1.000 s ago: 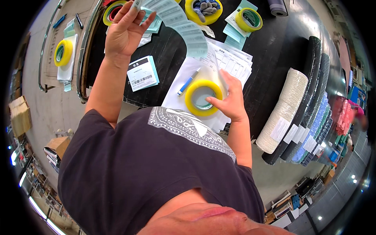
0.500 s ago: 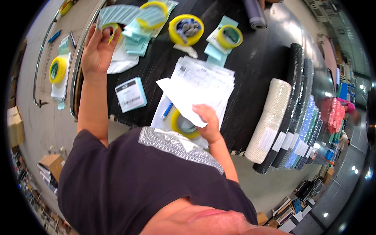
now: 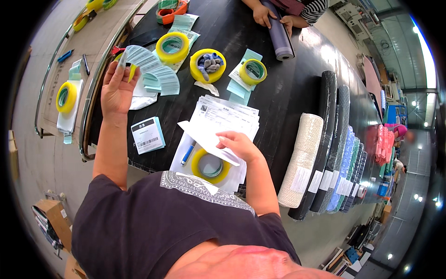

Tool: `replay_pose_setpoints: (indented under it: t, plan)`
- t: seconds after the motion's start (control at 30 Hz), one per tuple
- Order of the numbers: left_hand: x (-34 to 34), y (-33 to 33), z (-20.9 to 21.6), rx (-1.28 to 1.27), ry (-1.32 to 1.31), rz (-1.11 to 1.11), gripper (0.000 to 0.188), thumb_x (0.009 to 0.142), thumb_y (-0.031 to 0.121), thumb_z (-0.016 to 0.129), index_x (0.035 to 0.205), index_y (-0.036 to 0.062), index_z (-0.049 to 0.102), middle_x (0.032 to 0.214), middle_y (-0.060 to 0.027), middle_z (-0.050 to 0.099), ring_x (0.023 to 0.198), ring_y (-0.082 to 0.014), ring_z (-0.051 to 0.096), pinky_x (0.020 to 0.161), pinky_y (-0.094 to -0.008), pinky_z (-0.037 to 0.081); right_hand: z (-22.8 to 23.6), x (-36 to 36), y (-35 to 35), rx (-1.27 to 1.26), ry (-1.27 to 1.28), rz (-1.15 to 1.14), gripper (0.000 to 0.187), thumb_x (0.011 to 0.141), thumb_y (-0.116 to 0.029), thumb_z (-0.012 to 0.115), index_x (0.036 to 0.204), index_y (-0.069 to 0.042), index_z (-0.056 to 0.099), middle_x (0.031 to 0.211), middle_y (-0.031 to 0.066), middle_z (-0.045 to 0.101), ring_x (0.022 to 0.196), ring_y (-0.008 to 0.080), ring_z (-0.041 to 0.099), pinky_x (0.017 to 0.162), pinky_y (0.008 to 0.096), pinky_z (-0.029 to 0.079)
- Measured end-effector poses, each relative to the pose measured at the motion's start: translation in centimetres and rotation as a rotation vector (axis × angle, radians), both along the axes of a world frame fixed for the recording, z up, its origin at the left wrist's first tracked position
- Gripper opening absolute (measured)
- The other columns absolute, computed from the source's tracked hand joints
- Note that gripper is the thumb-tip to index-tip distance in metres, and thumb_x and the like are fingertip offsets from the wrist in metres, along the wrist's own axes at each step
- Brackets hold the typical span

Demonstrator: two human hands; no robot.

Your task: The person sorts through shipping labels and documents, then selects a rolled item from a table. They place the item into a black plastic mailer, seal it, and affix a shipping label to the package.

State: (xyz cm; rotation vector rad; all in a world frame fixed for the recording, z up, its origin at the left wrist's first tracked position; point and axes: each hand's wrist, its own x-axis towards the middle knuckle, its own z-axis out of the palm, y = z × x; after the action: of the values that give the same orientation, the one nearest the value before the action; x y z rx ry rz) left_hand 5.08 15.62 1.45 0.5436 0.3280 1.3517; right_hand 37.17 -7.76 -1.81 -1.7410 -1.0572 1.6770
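Observation:
My left hand is raised at the table's left edge, its fingertips pinching the end of a curved strip of pale blue labels. A yellow-edged tape roll partly shows behind those fingers. My right hand has its fingers bent on a folded white sheet of paper, which lies slantwise over a stack of printed sheets. Close to my body, a wide yellow tape roll sits on paper, partly under the sheet. A blue-and-white pen lies beside it. A stack of barcode labels rests between my arms.
Across the table, another person's hands hold a dark grey roll. Further yellow tape rolls stand on the table, one holding grey-blue gloves. Wrapped rolls line the right side. A metal-railed cart adjoins on the left.
The view has shifted, showing more of the far side and the other person's hands. The label strip now fans out rightward from my left hand. My right hand remains at the folded sheet.

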Motion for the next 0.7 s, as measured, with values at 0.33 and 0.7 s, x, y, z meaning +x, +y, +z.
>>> replay_pose_setpoints:
  t: [0.33, 0.7]
  plan:
    - [7.6, -7.2, -5.0, -0.435, 0.001, -0.309, 0.016, 0.093, 0.006, 0.062, 0.106, 0.0164, 0.06, 0.097, -0.0029, 0.066, 0.095, -0.0178, 0.063, 0.102, -0.0646, 0.039, 0.6, -6.2, -0.1, 0.601, -0.469, 0.356, 0.03, 0.078, -0.023, 0.074, 0.105, -0.01, 0.071, 0.115, 0.0113, 0.066, 0.111, 0.0304, 0.058, 0.099, 0.0397, 0.044]
    - [5.8, -13.5, -7.6, -0.726, 0.168, -0.285, 0.021, 0.09, 0.003, 0.065, 0.103, 0.019, 0.059, 0.097, -0.0013, 0.065, 0.096, -0.0149, 0.062, 0.102, -0.0645, 0.039, -1.9, -2.1, -1.1, 0.046, -1.241, 0.05, 0.084, 0.085, -0.05, 0.062, 0.146, 0.001, 0.034, 0.157, 0.0196, 0.021, 0.145, 0.0367, 0.015, 0.117, 0.0472, 0.013]
